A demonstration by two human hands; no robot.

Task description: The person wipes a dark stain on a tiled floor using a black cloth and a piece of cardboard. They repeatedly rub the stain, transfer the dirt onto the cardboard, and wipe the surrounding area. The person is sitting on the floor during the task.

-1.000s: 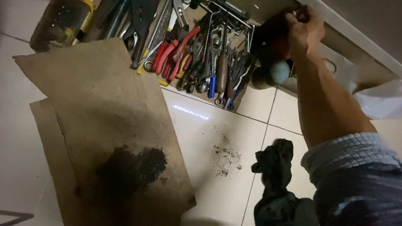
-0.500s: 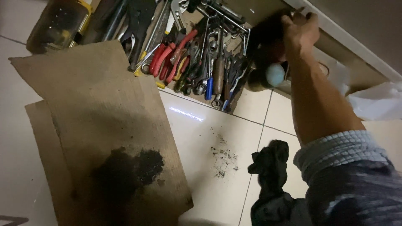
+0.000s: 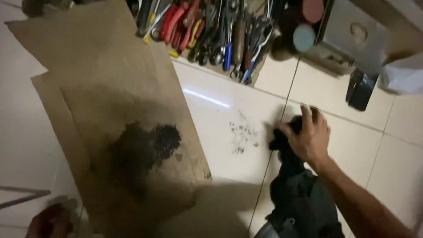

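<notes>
My right hand [image 3: 308, 136] rests on the top end of a crumpled black cloth [image 3: 299, 198] lying on the pale floor tiles, with its fingers curled into the fabric. Just left of the hand, black crumbs [image 3: 241, 134] are scattered on the tile. A large sheet of brown cardboard [image 3: 110, 79] lies to the left, with a dark oily stain and a heap of black grit [image 3: 150, 143] on it. My left hand [image 3: 50, 220] shows only as a blur at the bottom left, near the cardboard's lower corner. Its grip cannot be made out.
A pile of hand tools [image 3: 211, 31] with red, yellow and blue handles lies along the top edge. To its right stand a round can with a pale blue lid [image 3: 304, 37] and a grey metal box [image 3: 352, 35]. A small black object [image 3: 361, 90] and a white bag [image 3: 403, 72] are at far right.
My right hand has come down from the cans beside the tool pile to the black cloth on the floor. The view has shifted lower and closer.
</notes>
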